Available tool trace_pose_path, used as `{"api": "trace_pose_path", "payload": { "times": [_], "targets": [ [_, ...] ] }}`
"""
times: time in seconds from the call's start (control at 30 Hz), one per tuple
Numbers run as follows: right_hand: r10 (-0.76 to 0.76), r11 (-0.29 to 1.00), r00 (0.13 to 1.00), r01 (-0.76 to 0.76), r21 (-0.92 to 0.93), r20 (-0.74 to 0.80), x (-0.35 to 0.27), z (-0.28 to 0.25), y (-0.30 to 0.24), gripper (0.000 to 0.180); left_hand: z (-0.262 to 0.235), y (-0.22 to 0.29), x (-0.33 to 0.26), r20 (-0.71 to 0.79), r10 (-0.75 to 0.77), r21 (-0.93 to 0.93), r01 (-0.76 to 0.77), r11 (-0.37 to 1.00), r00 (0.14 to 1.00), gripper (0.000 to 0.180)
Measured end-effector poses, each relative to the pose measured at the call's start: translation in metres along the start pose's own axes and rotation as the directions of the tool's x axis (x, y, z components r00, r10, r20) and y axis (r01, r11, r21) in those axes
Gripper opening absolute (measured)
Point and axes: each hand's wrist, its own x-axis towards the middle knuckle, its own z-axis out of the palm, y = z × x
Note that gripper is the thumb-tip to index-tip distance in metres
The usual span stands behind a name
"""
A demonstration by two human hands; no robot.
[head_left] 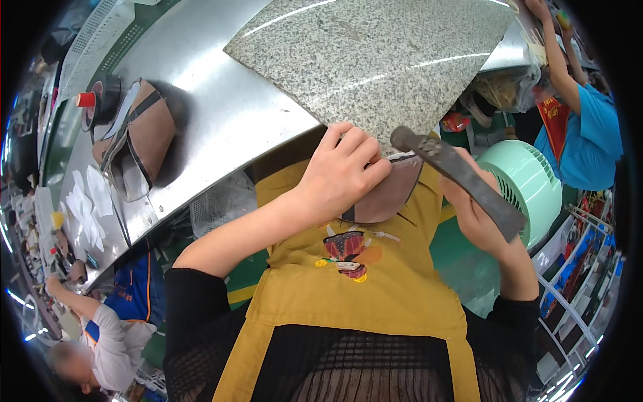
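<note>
The left hand [343, 169] pinches one brown piece [385, 196]; the right hand [473, 222] grips one hammer [462, 173].

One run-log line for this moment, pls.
left hand: on brown piece | right hand: holding hammer | brown piece: at stone slab edge

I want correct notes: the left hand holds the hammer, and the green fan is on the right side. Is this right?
No: the hammer is in the right hand, not the left hand, as the head view shows. The green fan is on the right side.
</note>
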Motion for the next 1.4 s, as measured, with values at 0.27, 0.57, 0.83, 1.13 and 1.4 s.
{"api": "trace_pose_path", "payload": {
  "times": [0.27,0.57,0.83,1.13,1.4],
  "targets": [
    [0.051,0.992,0.993,-0.038,0.117,-0.107,0.012,0.005,0.015,0.024,-0.006,0.002,0.008,0.067,-0.151,-0.113,0.158,0.981,0.986,0.011],
    [-0.170,0.903,0.938,0.026,-0.428,-0.301,0.080,-0.002,0.055,0.032,-0.017,0.016,-0.002,0.155,-0.191,-0.285,0.229,0.931,0.969,0.011],
    [-0.254,0.955,0.967,0.254,-0.150,0.019,0.000,0.055,0.027,0.038,-0.029,0.018,-0.009,0.219,-0.153,-0.325,0.220,0.920,0.964,0.015],
    [-0.102,0.977,0.990,0.119,-0.174,0.102,-0.013,0.072,0.032,0.026,-0.030,0.013,-0.013,0.400,-0.005,-0.311,0.141,0.940,0.917,0.013],
    [-0.148,0.989,0.969,0.145,0.030,0.197,-0.011,0.052,0.036,0.019,-0.053,-0.018,0.005,0.699,0.240,-0.448,0.151,0.881,0.674,0.018]
  ]
}}
